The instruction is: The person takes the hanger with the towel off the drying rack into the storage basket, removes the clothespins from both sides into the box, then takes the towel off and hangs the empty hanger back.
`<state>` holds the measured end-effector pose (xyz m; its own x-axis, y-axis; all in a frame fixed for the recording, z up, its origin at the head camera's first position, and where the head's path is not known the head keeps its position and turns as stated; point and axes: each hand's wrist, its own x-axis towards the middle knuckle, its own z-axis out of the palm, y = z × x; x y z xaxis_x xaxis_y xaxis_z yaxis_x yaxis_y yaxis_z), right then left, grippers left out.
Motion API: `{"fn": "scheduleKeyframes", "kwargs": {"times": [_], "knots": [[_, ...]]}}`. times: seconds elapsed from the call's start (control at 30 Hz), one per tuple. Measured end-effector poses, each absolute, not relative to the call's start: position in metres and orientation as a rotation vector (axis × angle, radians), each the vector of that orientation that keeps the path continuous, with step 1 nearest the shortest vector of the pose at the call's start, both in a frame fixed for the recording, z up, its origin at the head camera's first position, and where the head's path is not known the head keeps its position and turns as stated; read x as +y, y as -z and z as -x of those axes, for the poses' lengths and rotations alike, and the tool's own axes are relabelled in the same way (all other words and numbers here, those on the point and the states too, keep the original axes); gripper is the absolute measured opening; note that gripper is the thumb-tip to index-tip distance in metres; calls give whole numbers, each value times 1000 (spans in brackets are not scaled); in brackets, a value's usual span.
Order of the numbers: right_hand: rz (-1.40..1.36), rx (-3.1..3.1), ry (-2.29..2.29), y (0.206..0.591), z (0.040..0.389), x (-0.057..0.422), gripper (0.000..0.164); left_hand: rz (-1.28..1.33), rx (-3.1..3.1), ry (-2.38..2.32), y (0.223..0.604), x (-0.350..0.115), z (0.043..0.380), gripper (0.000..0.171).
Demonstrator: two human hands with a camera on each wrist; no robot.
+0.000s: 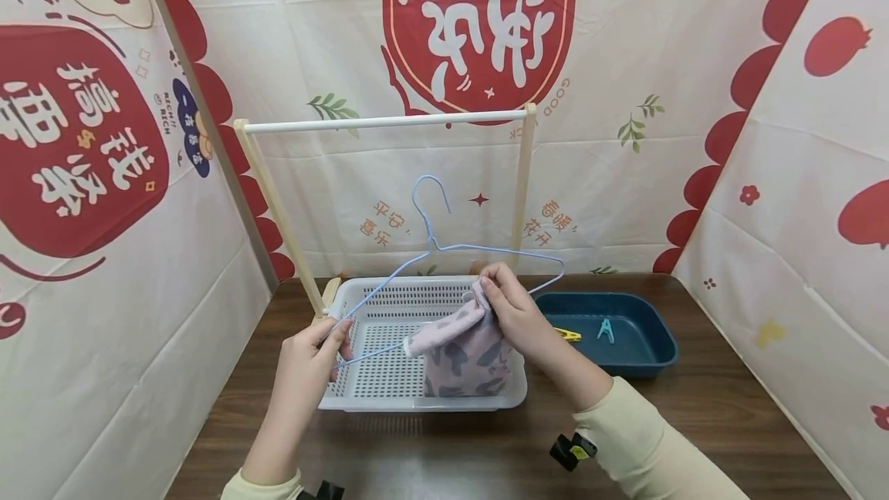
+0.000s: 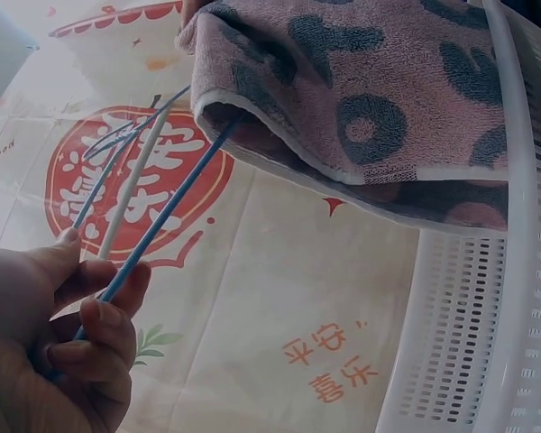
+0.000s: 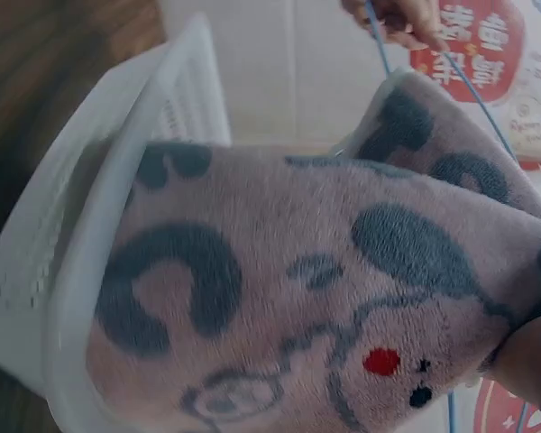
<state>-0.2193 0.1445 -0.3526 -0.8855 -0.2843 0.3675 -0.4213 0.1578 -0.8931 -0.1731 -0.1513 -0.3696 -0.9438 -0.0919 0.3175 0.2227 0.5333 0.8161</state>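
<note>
My left hand [image 1: 312, 353] grips the left corner of a blue wire hanger [image 1: 389, 276], whose hook points up. A pink towel with grey patterns [image 1: 468, 361] is draped over the hanger's bottom bar, its lower part down in the white basket [image 1: 424, 405]. My right hand [image 1: 517, 311] pinches the towel's upper edge near the hanger's right half. In the left wrist view the blue bar runs from my left fingers [image 2: 117, 316] into the towel's fold. The right wrist view shows the towel [image 3: 279, 271] spread close up, with a red dot and dark spots on it.
A wooden rack with a white crossbar [image 1: 389, 123] stands behind the basket. To the right, a dark blue tray [image 1: 646, 365] holds a yellow clip [image 1: 568, 334] and a teal clip [image 1: 606, 330]. Printed cloth walls enclose the brown table [image 1: 722, 423].
</note>
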Motion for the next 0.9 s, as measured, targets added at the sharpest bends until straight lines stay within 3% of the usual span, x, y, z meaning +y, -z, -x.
{"fn": "scheduleKeyframes", "kwargs": {"times": [0.1, 0.27, 0.37, 0.7, 0.9], "knots": [[-810, -2411, -1648, 351, 218, 145, 22, 57, -2441, 1383, 370, -151, 174, 29], [-915, -2503, -1210, 350, 220, 146, 65, -27, -2400, 1398, 372, -153, 176, 28], [-931, -2494, -1089, 351, 221, 148, 77, -38, -2369, 1406, 373, -155, 176, 28], [-900, -2344, -962, 360, 225, 151, 84, -94, -2336, 1429, 372, -155, 175, 30], [-852, -2159, -921, 365, 226, 152, 67, -145, -2308, 1461, 372, -155, 176, 30]]}}
